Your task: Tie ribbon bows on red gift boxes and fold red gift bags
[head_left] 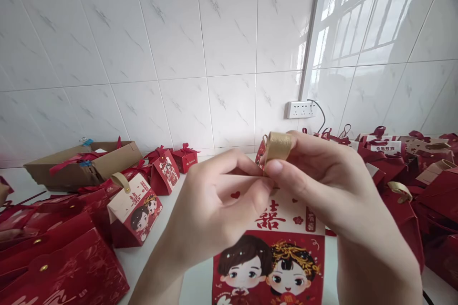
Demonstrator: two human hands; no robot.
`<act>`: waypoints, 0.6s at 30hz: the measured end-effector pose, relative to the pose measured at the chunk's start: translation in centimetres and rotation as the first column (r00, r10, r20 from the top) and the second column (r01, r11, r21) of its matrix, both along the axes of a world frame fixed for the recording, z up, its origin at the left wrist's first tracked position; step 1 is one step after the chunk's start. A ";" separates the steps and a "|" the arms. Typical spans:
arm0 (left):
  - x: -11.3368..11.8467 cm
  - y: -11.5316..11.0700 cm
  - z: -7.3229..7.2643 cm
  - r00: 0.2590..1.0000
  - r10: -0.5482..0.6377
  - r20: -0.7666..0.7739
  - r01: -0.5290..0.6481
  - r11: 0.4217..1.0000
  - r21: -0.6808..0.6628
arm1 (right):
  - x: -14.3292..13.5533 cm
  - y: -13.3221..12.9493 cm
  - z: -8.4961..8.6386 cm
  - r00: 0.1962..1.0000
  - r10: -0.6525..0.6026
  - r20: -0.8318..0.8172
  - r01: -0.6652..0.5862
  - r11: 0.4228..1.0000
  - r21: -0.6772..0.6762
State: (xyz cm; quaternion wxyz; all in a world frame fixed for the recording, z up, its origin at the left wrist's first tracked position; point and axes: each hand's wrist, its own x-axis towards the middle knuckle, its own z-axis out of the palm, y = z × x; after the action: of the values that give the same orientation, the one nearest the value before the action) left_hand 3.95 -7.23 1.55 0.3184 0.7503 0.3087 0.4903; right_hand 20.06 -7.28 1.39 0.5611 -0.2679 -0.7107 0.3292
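Note:
A red and cream gift box [246, 243] with two cartoon faces and red lettering stands upright in front of me. At its top edge my left hand [229, 200] pinches the cream upper part, thumb and forefinger pressed together. My right hand [318, 176] holds a loop of gold ribbon [280, 145] between thumb and fingers, just above the box's top. Both sets of fingertips nearly meet there. Where the ribbon passes into the box is hidden behind my fingers.
On the left are a brown cardboard box [118, 157] with red ribbons, a finished-looking gift box [136, 209] with a gold loop, and red bags [71, 267]. Many red boxes [400, 214] crowd the right. A power strip [300, 109] hangs on the tiled wall [175, 43].

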 end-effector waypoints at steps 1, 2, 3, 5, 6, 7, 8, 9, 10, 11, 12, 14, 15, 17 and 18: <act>0.1 0.0 -0.1 1.000 -0.017 0.010 0.018 1.000 -0.020 | -0.1 0.0 0.0 1.000 -0.030 -0.007 0.030 0.999 0.022; 0.2 0.0 -0.2 0.999 -0.031 0.017 0.031 0.999 -0.030 | -0.2 0.1 -0.1 0.998 -0.056 -0.012 0.057 0.998 0.036; 0.3 0.0 -0.2 0.999 -0.039 0.020 0.040 0.999 -0.032 | -0.3 0.0 -0.1 0.997 -0.076 -0.017 0.077 0.996 0.044; 0.3 0.1 -0.1 0.999 -0.042 0.015 0.042 0.999 -0.025 | -0.4 0.0 -0.2 0.994 -0.102 -0.031 0.104 0.993 0.055; 0.2 0.1 -0.1 0.999 -0.045 0.008 0.045 0.998 -0.031 | -0.5 0.0 -0.3 0.993 -0.109 -0.040 0.111 0.992 0.061; 0.1 0.1 0.0 0.999 -0.055 0.004 0.055 0.998 -0.044 | -0.5 0.0 -0.3 0.993 -0.111 -0.050 0.114 0.991 0.066; 0.1 0.1 0.1 0.998 -0.069 0.003 0.069 0.996 -0.062 | -0.5 0.0 -0.4 0.992 -0.113 -0.061 0.117 0.991 0.070; 0.0 0.1 0.2 0.996 -0.086 0.006 0.086 0.993 -0.078 | -0.5 0.1 -0.4 0.991 -0.116 -0.073 0.121 0.990 0.072; 0.0 0.1 0.2 0.995 -0.101 0.013 0.102 0.991 -0.088 | -0.6 0.1 -0.4 0.989 -0.121 -0.083 0.127 0.989 0.073; 0.0 0.1 0.3 0.994 -0.111 0.022 0.112 0.990 -0.091 | -0.6 0.1 -0.4 0.987 -0.130 -0.090 0.136 0.988 0.071; 0.0 0.1 0.2 0.993 -0.114 0.032 0.116 0.989 -0.088 | -0.6 0.1 -0.4 0.985 -0.143 -0.094 0.150 0.986 0.070; 0.1 0.1 0.1 0.993 -0.109 0.044 0.112 0.990 -0.081 | -0.7 0.1 -0.3 0.982 -0.165 -0.092 0.171 0.983 0.070; 0.1 0.1 0.0 0.994 -0.103 0.047 0.107 0.991 -0.078 | -0.8 0.1 -0.2 0.981 -0.170 -0.089 0.177 0.982 0.073; 0.0 0.2 -0.1 0.994 -0.099 0.046 0.102 0.992 -0.071 | -0.9 0.0 -0.1 0.982 -0.168 -0.083 0.175 0.981 0.079; 0.0 0.2 -0.1 0.994 -0.101 0.042 0.104 0.992 -0.068 | -0.9 -0.1 0.0 0.983 -0.163 -0.080 0.169 0.982 0.081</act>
State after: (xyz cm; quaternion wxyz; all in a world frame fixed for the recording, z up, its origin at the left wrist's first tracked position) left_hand 3.95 -7.07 1.46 0.3749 0.7440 0.2806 0.4767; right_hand 19.14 -7.38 1.37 0.6233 -0.2892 -0.6787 0.2594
